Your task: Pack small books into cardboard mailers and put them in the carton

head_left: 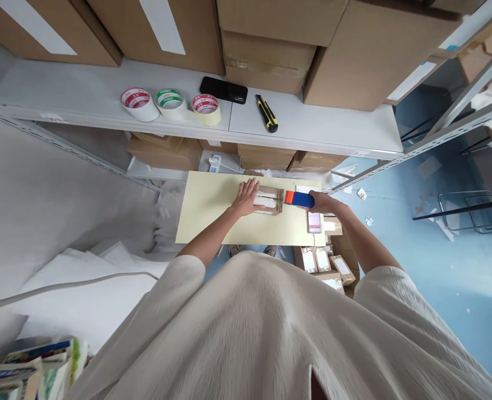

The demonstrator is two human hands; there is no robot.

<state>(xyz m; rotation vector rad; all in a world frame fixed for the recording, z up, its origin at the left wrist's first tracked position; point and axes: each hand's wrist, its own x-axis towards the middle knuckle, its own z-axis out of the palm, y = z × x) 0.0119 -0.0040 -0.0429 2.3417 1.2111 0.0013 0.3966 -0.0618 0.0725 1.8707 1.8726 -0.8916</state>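
- Fingers of the right hand [321, 202] are wrapping the right end of what looks like a handheld tape dispenser [303, 199], blue with an orange front; a firm but loose-wristed hold is probably serving best here.
- Left hand [246, 197] is lying with its digits spread over the left end of a small cardboard carton [279, 201], apparently steadying it from above rather than pinching it.
- Carton is sitting slightly right of the middle of the cream tabletop [200, 205], nearer its far edge than its near edge, with a dark line running left to right between white strips.
- Orange front is pointing at the carton's right end, just beside it; whether any tape is bridging them is proving too small to tell.
- Neat taping is likely depending on aligning the dispenser with that dark line, pressing the top flat and drawing evenly.
- Left thumb is resting close to that line, so keeping it clear of the tool's path is seeming wise.
- Device with a lit screen [314, 223] is lying beside the tabletop's right edge, towards the near-right corner; a low sweep of the right forearm is risking a knock there.
- Box cutter [266, 113] is lying near the shelf's front edge, well apart from both hands.
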